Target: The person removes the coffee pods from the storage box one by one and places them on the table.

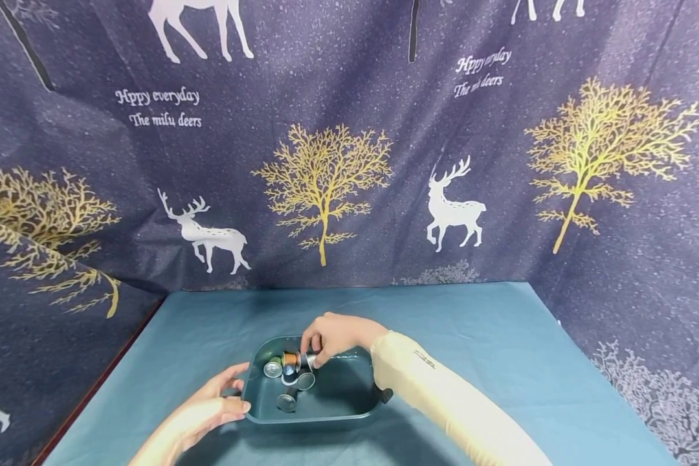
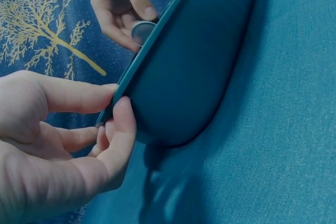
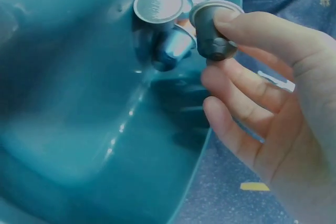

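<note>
A dark green plastic basin (image 1: 340,391) holds several coffee capsules toward its left end. My left hand (image 1: 210,404) pinches the rim at that end, and the left wrist view shows the rim (image 2: 137,62) between thumb and fingers. Over the basin's far side, my right hand (image 1: 333,335) pinches a dark coffee capsule (image 3: 209,32) between thumb and fingers, its lid facing up. Close by lie an orange capsule (image 1: 290,359), a green one (image 1: 273,367) and a blue one (image 3: 173,48). Nearer the front is a black capsule (image 1: 287,400) with a silver lid.
Under the basin is a table covered in teal cloth (image 1: 472,343). Behind it hangs a dark blue curtain (image 1: 378,259) printed with white deer and golden trees. My right sleeve (image 1: 437,388) crosses over the basin's right end.
</note>
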Tool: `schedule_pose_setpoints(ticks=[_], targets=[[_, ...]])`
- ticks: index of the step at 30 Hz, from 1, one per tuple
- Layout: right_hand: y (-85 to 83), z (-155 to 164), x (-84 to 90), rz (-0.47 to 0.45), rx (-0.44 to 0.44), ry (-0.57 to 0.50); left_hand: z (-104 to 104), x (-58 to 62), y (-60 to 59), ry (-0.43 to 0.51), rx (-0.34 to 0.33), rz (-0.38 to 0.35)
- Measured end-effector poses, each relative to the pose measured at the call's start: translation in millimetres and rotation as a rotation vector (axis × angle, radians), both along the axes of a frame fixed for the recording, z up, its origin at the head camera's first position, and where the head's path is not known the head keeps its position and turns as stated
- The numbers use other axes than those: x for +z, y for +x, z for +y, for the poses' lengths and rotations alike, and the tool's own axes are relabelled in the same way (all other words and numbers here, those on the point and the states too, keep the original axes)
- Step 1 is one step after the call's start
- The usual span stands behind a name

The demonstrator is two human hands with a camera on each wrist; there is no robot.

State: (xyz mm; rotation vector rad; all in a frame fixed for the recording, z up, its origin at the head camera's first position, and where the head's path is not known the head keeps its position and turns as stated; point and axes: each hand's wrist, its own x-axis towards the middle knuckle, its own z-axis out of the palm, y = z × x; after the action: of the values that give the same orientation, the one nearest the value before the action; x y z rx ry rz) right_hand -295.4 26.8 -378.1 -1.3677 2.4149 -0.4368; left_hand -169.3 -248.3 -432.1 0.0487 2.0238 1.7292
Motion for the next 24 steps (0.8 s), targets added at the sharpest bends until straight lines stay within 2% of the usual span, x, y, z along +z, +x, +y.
schedule_pose_setpoints(ticks=[10,24], targets=[[5.5,19.3,11.4,-0.037,-0.032,-0.106,1.9,2.1,-0.8,0.012,-0.012,-0.006],[8.7,53.0,9.1,-0.05,-0.118,-0.216,-1.0,-0.9,-1.8,0.001,-0.009,-0.008]])
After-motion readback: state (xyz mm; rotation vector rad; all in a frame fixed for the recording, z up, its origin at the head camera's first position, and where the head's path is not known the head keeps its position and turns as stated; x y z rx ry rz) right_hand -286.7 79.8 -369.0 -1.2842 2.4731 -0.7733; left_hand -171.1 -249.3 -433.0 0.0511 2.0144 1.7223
